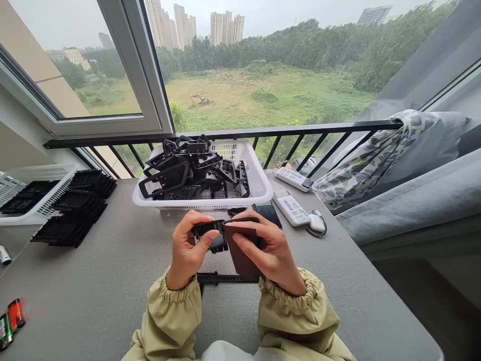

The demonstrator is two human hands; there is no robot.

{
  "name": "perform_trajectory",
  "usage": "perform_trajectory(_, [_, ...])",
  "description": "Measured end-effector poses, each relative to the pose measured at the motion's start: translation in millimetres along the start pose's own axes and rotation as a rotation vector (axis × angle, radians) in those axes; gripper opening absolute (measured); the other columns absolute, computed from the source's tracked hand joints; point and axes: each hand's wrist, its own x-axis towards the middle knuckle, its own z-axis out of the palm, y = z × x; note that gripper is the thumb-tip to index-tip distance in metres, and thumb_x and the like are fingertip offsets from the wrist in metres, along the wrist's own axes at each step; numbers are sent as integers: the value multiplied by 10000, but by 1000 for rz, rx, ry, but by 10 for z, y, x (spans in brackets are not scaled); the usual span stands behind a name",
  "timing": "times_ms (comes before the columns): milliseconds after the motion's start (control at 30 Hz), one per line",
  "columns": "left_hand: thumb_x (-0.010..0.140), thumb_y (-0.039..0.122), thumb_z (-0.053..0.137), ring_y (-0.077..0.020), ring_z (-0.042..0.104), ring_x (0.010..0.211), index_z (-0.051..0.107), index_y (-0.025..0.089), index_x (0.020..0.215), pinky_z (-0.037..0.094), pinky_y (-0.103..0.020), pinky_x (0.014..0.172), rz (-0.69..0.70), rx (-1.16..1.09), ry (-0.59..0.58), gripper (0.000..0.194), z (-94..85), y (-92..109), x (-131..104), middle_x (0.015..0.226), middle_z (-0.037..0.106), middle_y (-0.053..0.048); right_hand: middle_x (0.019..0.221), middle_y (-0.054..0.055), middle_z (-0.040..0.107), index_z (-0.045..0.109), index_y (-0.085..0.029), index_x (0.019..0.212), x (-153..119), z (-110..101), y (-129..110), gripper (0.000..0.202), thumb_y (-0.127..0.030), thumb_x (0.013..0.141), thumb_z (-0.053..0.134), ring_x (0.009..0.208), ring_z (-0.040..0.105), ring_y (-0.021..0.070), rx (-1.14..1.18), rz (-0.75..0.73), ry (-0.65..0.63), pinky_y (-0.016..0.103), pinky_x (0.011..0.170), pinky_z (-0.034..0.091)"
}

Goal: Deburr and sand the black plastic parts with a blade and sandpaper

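Note:
My left hand (pixel 191 249) is closed, thumb and fingers pinching a small black plastic part (pixel 206 228). In my right hand (pixel 272 248) is a folded dark brown sheet of sandpaper (pixel 240 243), gripped between thumb and fingers. The sandpaper's left edge meets the right end of the plastic part, which is partly hidden by my fingers. Beneath my wrists a long black strip with markings, like a caliper (pixel 233 278), lies on the grey table (pixel 112 296).
Beyond my hands stands a white basket (pixel 263 188) heaped with black plastic frames (pixel 188 173). Stacked black parts (pixel 71 220) lie beside another white basket (pixel 56 193) at left. Two white devices (pixel 291 208) (pixel 293 178) and a dark phone (pixel 268 214) are at right. Battery-like cylinders (pixel 15 315) lie left.

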Motion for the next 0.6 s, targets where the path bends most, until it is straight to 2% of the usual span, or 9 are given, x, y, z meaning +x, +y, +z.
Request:
perform_trajectory(67, [795,241,726,-121,566,699,673,211,888,436,-227,616,-20,-5,18,111,2,8,-2,794,636,-8,903,53,702,767,-242,958,-4,-9,-8,206,-150,849,619,790,654,173,57,-1,-68,285,686,547])
perform_trajectory(100, [791,248,730,-122,567,694,673,208,880,439,-229,616,-27,-3,29,113,5,12,-1,789,636,-9,902,52,702,769,-244,952,-7,-10,-6,200,-154,848,623,794,653,176,81,12,-62,288,689,545])
perform_trajectory(233, [778,272,741,-125,568,667,668,197,842,451,-240,613,-46,22,45,123,18,26,5,755,633,-8,939,45,692,763,-255,931,-30,8,50,147,-229,864,634,839,648,200,185,110,110,320,735,540])
perform_trajectory(333, [786,268,736,-125,570,681,675,204,858,459,-237,627,-63,46,42,114,26,21,6,761,629,-6,945,40,693,758,-265,928,-42,43,93,136,-282,875,633,858,647,210,282,117,174,334,750,539])
perform_trajectory(467, [795,287,728,-136,592,740,692,212,888,483,-241,670,-108,62,78,125,36,3,-9,806,632,-15,1012,62,723,747,-269,978,-40,96,90,155,-297,893,621,973,654,240,362,81,124,381,834,540])
perform_trajectory(600, [830,314,691,-81,533,581,696,224,975,455,-204,535,-242,-40,99,170,79,-6,-49,819,604,2,1108,50,711,735,-287,1010,-31,148,92,166,-257,909,608,1075,649,236,387,49,80,398,947,505])
